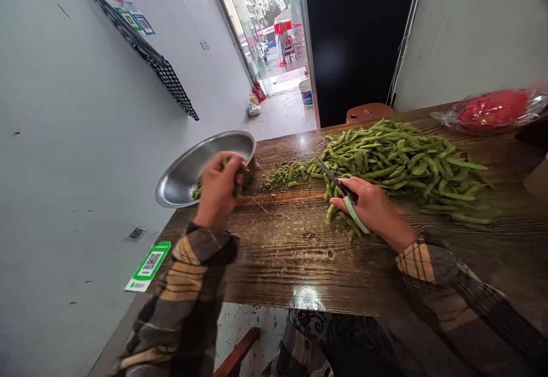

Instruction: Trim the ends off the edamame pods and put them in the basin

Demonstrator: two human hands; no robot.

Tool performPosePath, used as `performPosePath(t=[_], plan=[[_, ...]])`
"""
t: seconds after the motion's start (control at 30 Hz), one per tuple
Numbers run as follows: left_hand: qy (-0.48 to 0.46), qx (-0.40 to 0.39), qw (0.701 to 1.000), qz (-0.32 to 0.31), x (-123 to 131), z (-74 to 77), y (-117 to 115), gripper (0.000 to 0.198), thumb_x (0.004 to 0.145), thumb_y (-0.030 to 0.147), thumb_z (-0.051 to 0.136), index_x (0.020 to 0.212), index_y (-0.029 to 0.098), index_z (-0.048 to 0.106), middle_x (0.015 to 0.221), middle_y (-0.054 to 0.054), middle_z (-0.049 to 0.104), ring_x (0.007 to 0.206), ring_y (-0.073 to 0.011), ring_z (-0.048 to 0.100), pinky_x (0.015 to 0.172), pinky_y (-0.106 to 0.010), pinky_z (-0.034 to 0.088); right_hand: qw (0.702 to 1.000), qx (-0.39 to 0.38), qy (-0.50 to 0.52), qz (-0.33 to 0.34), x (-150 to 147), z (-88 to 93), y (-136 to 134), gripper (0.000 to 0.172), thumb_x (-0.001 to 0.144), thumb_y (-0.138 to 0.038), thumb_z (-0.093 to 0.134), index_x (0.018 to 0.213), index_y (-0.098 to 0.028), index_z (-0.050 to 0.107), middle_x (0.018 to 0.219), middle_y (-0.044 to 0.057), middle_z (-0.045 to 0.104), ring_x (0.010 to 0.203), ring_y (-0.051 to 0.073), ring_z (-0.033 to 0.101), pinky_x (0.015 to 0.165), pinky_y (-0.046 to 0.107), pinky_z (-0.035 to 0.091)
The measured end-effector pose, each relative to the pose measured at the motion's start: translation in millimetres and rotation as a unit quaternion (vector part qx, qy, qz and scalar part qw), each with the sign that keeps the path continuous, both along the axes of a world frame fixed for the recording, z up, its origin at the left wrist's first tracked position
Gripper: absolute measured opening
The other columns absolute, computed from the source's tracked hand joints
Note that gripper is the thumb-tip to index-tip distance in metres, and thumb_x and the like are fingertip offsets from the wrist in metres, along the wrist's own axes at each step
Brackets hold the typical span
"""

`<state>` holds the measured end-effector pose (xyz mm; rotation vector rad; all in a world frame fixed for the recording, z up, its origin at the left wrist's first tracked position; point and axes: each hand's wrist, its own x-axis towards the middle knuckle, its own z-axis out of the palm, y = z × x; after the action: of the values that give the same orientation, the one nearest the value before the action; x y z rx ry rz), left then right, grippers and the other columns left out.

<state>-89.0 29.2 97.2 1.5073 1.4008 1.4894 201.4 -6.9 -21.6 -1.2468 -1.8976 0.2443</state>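
Note:
My left hand (pixel 218 185) is closed around some green soybean pods (pixel 240 178), partly blurred, beside the near right rim of a steel bowl (pixel 171 185). A few pods show low inside that bowl; the hand hides part of it. Wrapped round the pale green handle of a pair of scissors (pixel 329 172) is my right hand (pixel 368 203). The blades point up and left, over the edge of a big heap of soybean pods (pixel 398 157). Small trimmed bits (pixel 291 174) lie between the bowl and the heap.
The wooden table (pixel 282 251) runs along a white wall at left. A red item in clear plastic (pixel 492 111) lies at the back right. A green QR card (pixel 149 265) is at the left edge. Beyond the table stand a brown stool (pixel 370 111) and a white bucket (pixel 306 92).

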Motion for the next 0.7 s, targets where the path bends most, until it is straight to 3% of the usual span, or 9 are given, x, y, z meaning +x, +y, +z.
performPosePath(t=[0.03,0.1,0.17,0.23,0.37,0.43,0.5,0.57,0.7], plan=[[0.08,0.043,0.994,0.059,-16.5,12.5,9.0,0.016,0.081,0.035,0.061,0.083,0.019,0.057,0.076,0.001,0.059,0.054,-0.0071,0.047,0.046,-0.019,0.038,1.0,-0.001,0.0,0.001,-0.1,0.6,-0.4,0.041,0.085,-0.046,0.062,0.112,-0.015,0.064,0.107,0.014,0.068,0.095,0.029,0.066,0.079,0.04,0.052],[0.259,0.102,0.947,0.159,-47.9,30.8,26.4,0.018,0.082,0.034,0.06,0.09,0.018,0.06,0.089,-0.004,0.063,0.076,-0.0141,0.058,0.067,-0.027,0.05,1.0,0.001,-0.001,0.003,0.1,1.6,-0.8,0.041,0.085,-0.046,0.061,0.111,-0.015,0.065,0.106,0.014,0.068,0.095,0.029,0.065,0.079,0.039,0.052],[0.434,0.119,0.878,0.164,-68.6,37.3,38.0,0.036,0.073,0.033,0.071,0.103,0.015,0.06,0.113,-0.012,0.06,0.107,-0.025,0.055,0.091,-0.04,0.048,1.0,0.003,-0.001,0.005,0.5,2.0,-0.8,0.041,0.085,-0.047,0.061,0.111,-0.015,0.065,0.106,0.013,0.068,0.095,0.029,0.065,0.079,0.039,0.052],[0.538,0.108,0.826,0.129,-70.1,30.8,40.9,0.046,0.074,0.033,0.071,0.114,0.013,0.059,0.124,-0.016,0.055,0.116,-0.0301,0.051,0.101,-0.046,0.041,1.0,0.002,0.002,0.007,1.2,1.6,-0.3,0.041,0.086,-0.047,0.06,0.112,-0.015,0.064,0.106,0.013,0.068,0.094,0.028,0.066,0.079,0.039,0.052],[0.581,0.051,0.812,-0.005,-19.6,-13.6,32.1,0.024,0.086,0.028,0.054,0.103,0.017,0.068,0.106,-0.01,0.062,0.091,-0.0216,0.061,0.086,-0.037,0.048,1.0,0.001,0.009,0.008,1.7,-0.7,1.1,0.042,0.085,-0.047,0.061,0.113,-0.016,0.064,0.108,0.012,0.068,0.095,0.028,0.066,0.08,0.039,0.052],[0.597,0.029,0.798,-0.072,12.6,-42.0,31.0,0.019,0.085,0.024,0.054,0.094,0.018,0.07,0.1,-0.009,0.063,0.092,-0.0212,0.06,0.087,-0.035,0.047,1.0,0.002,0.008,0.004,1.5,-1.7,1.4,0.042,0.085,-0.047,0.062,0.113,-0.016,0.064,0.108,0.013,0.068,0.095,0.028,0.066,0.081,0.039,0.052],[0.596,-0.004,0.798,-0.093,36.1,-67.7,35.5,0.016,0.083,0.021,0.056,0.088,0.017,0.07,0.097,-0.01,0.063,0.094,-0.0223,0.059,0.087,-0.035,0.045,1.0,0.003,0.005,0.002,1.3,-2.0,1.4,0.042,0.085,-0.046,0.062,0.112,-0.015,0.065,0.108,0.013,0.068,0.096,0.029,0.065,0.081,0.04,0.052],[0.566,-0.042,0.818,-0.095,48.1,-87.8,44.1,0.011,0.08,0.018,0.059,0.083,0.017,0.07,0.097,-0.011,0.062,0.095,-0.0232,0.059,0.087,-0.034,0.044,1.0,0.0,0.004,0.005,1.1,-1.4,1.3,0.041,0.085,-0.046,0.061,0.111,-0.015,0.065,0.107,0.013,0.068,0.095,0.029,0.065,0.081,0.04,0.052],[0.529,-0.062,0.842,-0.082,50.0,-110.2,62.2,0.01,0.074,0.013,0.062,0.082,0.016,0.067,0.096,-0.011,0.062,0.094,-0.0241,0.058,0.085,-0.034,0.044,1.0,-0.01,0.003,0.028,1.0,0.5,1.7,0.04,0.087,-0.045,0.06,0.113,-0.015,0.064,0.1,0.011,0.068,0.089,0.026,0.066,0.08,0.038,0.052]])
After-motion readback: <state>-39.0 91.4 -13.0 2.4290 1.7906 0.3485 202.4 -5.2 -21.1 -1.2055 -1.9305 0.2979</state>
